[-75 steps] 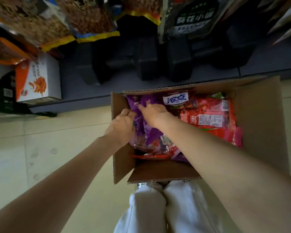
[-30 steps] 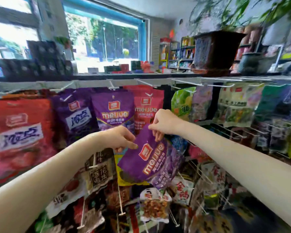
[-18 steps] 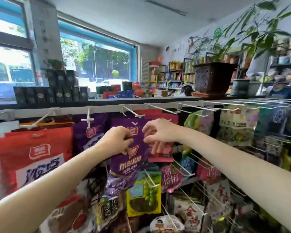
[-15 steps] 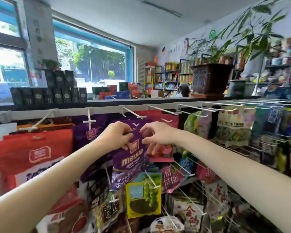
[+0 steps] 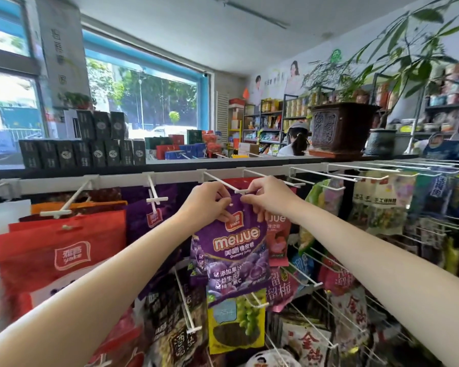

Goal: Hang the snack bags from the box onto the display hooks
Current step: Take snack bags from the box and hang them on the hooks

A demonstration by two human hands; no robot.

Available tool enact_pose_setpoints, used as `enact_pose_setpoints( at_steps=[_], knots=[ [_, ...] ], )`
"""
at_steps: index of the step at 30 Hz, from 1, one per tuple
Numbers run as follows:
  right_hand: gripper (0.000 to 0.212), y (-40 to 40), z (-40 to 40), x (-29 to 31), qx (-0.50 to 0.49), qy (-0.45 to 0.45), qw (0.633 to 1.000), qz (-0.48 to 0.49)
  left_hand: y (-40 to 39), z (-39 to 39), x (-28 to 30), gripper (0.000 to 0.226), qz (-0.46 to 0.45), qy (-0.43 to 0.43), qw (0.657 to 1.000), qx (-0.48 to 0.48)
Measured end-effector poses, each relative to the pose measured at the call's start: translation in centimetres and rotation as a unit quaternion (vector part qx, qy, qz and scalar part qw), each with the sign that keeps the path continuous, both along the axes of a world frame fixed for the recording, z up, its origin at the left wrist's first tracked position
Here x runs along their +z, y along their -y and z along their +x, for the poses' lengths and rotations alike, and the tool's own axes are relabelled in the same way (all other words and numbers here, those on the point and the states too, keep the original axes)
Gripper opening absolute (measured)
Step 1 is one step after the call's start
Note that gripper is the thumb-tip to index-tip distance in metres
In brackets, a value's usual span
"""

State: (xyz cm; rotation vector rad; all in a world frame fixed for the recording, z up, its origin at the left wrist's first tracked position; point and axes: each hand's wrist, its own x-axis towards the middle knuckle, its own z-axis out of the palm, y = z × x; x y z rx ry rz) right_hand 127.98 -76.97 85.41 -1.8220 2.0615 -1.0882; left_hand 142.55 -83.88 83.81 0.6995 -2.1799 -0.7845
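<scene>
Head view: two hands raised at the top rail of the display rack. Left hand (image 5: 206,205) pinches the upper left corner of one purple snack bag (image 5: 233,252); right hand (image 5: 269,198) pinches its upper right corner. The bag's top edge sits at the tip of one white display hook (image 5: 224,184); whether the hole is over the tip cannot be told. One red bag (image 5: 277,234) hangs just behind. One large red pouch (image 5: 61,250) hangs to the left. One potted plant (image 5: 339,128) stands on the shelf above
</scene>
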Motion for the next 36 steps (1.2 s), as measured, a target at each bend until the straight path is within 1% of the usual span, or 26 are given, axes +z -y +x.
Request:
enact_pose_setpoints(
  at_steps=[5, 8, 10, 13, 14, 16, 18, 19, 21, 23, 26, 27, 30, 32, 33, 36],
  knots=[
    [0.019, 0.3, -0.1, 0.1, -0.016, 0.003, 1.0, 0.008, 0.2, -0.1, 0.0, 0.022, -0.029, 0.005, 1.0, 0.009],
    [0.02, 0.1, -0.3, 0.1, -0.037, 0.007, 0.999, 0.007, 0.0, -0.7, 0.0, 0.016, -0.058, 0.02, 0.998, 0.025],
    [0.017, 0.4, -0.2, -0.5, -0.062, -0.008, 0.998, 0.007, 0.3, -1.3, -0.5, 0.012, -0.067, 0.041, 0.996, 0.053],
    [0.005, 1.5, 0.1, -1.6, -0.086, -0.019, 0.996, -0.011, 1.1, -1.6, -1.6, 0.005, -0.085, 0.03, 0.989, 0.116],
    [0.011, 1.8, 0.2, -2.0, -0.091, -0.018, 0.996, -0.014, 1.1, -1.5, -2.0, 0.007, -0.11, 0.018, 0.984, 0.141],
    [0.027, 1.8, 0.2, -3.1, -0.073, 0.01, 0.997, -0.016, 0.3, -1.2, -3.4, 0.021, -0.172, -0.006, 0.97, 0.171],
    [0.037, 0.8, 0.0, -4.7, -0.04, 0.063, 0.996, -0.046, -1.0, -0.8, -5.6, 0.035, -0.26, -0.016, 0.951, 0.165],
    [0.041, 0.1, -0.2, -5.6, -0.031, 0.077, 0.994, -0.072, -1.7, -0.6, -6.8, 0.039, -0.312, -0.014, 0.937, 0.158],
    [0.046, -1.4, -0.8, -7.7, -0.019, 0.084, 0.989, -0.119, -2.6, -0.3, -9.9, 0.042, -0.392, 0.005, 0.91, 0.139],
    [0.045, -2.3, -1.8, -9.9, -0.013, 0.089, 0.986, -0.141, -3.3, -0.6, -12.9, 0.044, -0.431, 0.057, 0.893, 0.114],
    [0.025, -3.2, -3.2, -14.3, -0.011, 0.131, 0.984, -0.119, -5.9, -1.6, -17.8, 0.044, -0.403, 0.153, 0.898, 0.089],
    [0.025, -3.5, -3.6, -16.3, -0.009, 0.133, 0.985, -0.109, -7.0, -2.0, -19.8, 0.043, -0.388, 0.177, 0.9, 0.083],
    [0.039, -5.7, -5.1, -24.4, -0.022, 0.108, 0.993, -0.053, -10.1, -3.4, -27.3, 0.041, -0.34, 0.243, 0.907, 0.054],
    [0.039, -8.2, -6.4, -30.5, -0.05, 0.081, 0.995, 0.035, -11.8, -3.8, -32.6, 0.04, -0.296, 0.284, 0.912, 0.03],
    [0.037, -9.5, -6.9, -33.4, -0.045, 0.068, 0.992, 0.092, -12.7, -3.8, -35.1, 0.039, -0.264, 0.306, 0.914, 0.019],
    [0.032, -12.4, -9.1, -41.6, -0.024, 0.049, 0.964, 0.259, -15.5, -3.0, -42.0, 0.043, -0.181, 0.376, 0.908, 0.013]
  ],
)
